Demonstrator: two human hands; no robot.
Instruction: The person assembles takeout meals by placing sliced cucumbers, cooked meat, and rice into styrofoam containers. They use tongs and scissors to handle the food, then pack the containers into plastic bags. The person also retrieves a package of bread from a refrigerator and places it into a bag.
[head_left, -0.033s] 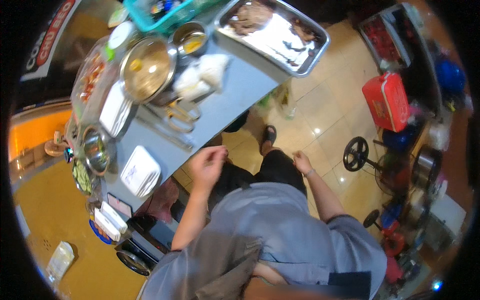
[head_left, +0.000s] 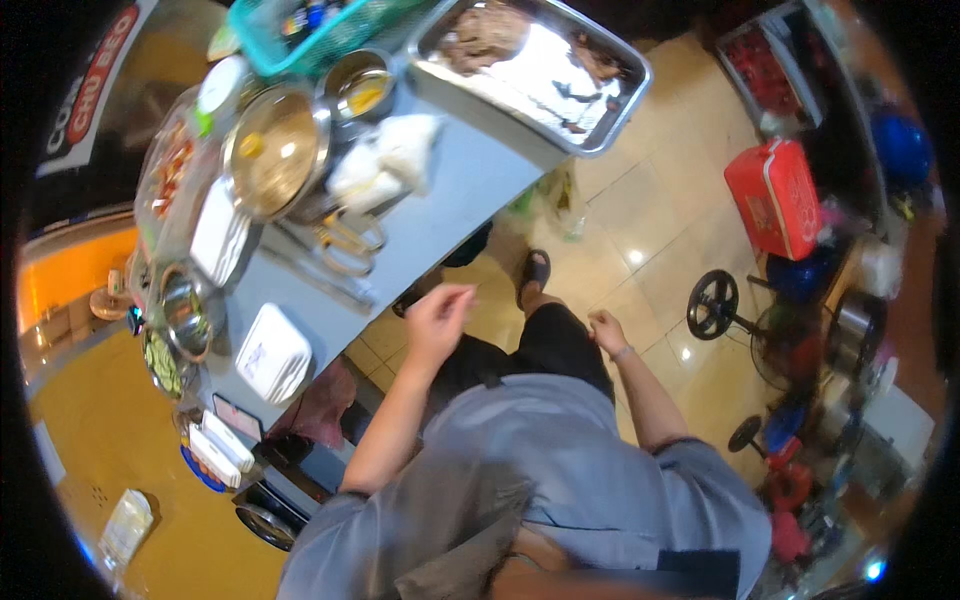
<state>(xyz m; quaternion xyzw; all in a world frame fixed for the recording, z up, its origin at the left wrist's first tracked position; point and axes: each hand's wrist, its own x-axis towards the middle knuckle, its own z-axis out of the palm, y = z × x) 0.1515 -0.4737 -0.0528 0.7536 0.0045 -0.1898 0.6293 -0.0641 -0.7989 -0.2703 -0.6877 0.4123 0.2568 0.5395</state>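
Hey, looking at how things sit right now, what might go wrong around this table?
The metal tray seems to jut past the table corner, so a bump could perhaps tip it.

The long metal utensils lie close to the edge, near the left hand; a stray swing might knock one down.

The plastic bag near the sandaled foot could catch a step.

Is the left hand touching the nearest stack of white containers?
Apart: the head view shows table and floor between the left hand and the white containers.
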